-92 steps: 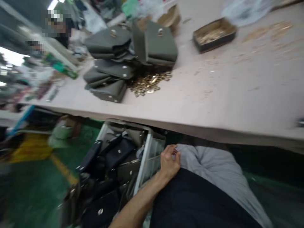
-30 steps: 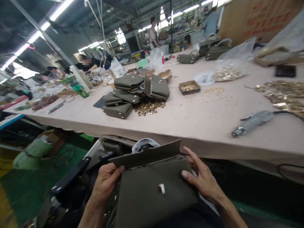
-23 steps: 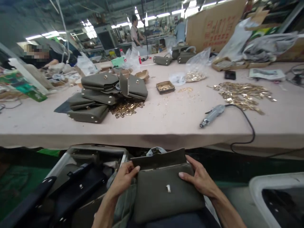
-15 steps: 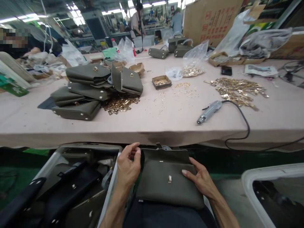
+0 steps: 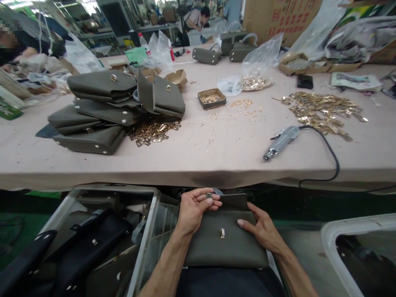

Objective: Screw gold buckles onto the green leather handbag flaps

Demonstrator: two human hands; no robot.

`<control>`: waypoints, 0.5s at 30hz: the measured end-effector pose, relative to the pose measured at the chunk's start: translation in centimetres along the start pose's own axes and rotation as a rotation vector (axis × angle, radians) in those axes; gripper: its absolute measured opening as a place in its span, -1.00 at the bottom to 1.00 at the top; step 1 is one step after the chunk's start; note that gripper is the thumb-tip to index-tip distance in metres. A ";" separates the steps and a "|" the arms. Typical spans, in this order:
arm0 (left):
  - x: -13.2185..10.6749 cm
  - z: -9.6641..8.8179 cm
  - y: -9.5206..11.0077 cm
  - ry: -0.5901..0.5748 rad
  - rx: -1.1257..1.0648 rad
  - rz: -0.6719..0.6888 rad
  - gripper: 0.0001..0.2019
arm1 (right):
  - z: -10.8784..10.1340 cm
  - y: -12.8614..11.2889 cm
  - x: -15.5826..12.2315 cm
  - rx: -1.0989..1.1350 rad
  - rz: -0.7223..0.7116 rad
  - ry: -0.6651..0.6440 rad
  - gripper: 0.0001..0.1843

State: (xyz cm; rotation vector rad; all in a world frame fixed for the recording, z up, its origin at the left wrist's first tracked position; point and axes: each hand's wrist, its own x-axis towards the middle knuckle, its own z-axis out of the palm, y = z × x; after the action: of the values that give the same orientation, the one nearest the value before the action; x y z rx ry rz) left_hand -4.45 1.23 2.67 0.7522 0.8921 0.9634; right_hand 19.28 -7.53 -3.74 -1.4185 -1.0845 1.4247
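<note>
Left grip point(image 5: 192, 212) is nearly closed, thumb and fingers pinching a small piece point(image 5: 209, 195) at the flap point(image 5: 233, 202); whether the piece is loose or fixed there, I cannot tell. Right grip point(image 5: 262, 229) is partly closed on the bag point(image 5: 227, 251), thumb on its front, fingers at the flap's right edge. The bag lies on the lap between both grips, its clasp point(image 5: 222, 233) below and right of the left grip. Beyond the grips is the tabletop point(image 5: 173, 161): ahead and left of the left grip, stacked bags point(image 5: 102, 90) beside a metal heap point(image 5: 154, 132); straight ahead, a tray point(image 5: 212, 105). A driver point(image 5: 281, 142) lies beyond the right grip. Left of the left grip stands a filled crate point(image 5: 144, 239); right of the right grip, a bin point(image 5: 355, 222).
</note>
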 end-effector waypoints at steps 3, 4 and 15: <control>-0.1 0.2 -0.9 0.040 0.074 0.085 -0.71 | 0.1 -0.2 0.9 0.009 -0.004 -0.053 -0.29; -0.2 0.3 -0.9 0.062 0.102 0.107 -0.76 | 0.2 -0.2 1.2 0.002 -0.005 -0.063 -0.30; -0.7 -4.8 4.8 0.587 0.432 0.199 -0.38 | -0.2 1.7 2.1 -0.005 0.063 -0.031 -0.32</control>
State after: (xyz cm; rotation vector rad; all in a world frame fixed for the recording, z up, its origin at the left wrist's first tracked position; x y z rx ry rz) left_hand -10.59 3.13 4.85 0.9527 1.5947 1.2121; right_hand 19.43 -6.01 -5.99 -1.4502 -1.0717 1.4944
